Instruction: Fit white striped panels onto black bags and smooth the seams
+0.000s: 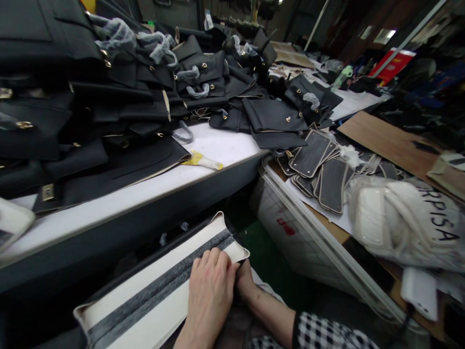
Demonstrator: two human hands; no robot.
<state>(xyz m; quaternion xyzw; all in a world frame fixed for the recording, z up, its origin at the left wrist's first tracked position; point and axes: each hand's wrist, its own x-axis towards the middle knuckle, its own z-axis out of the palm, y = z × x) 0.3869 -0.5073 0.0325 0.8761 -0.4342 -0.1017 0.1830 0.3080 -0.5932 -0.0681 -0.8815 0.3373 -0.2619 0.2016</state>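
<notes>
A long bag panel (152, 295), white with a grey strip down its middle and black underneath, lies across my lap below the table's edge. My left hand (210, 291) rests on top of its right end, fingers curled over the grey strip. My right hand (245, 281), in a checked sleeve, is tucked beside and partly under the left hand and pinches the panel's right edge. Most of its fingers are hidden.
The white work table (145, 189) carries a big pile of black bag parts (90, 97) with gold fittings and a yellow-handled tool (201, 160). To the right are a white crate (290, 228), several black oval pieces (319, 165), a white lettered bag (407, 218) and cardboard (385, 140).
</notes>
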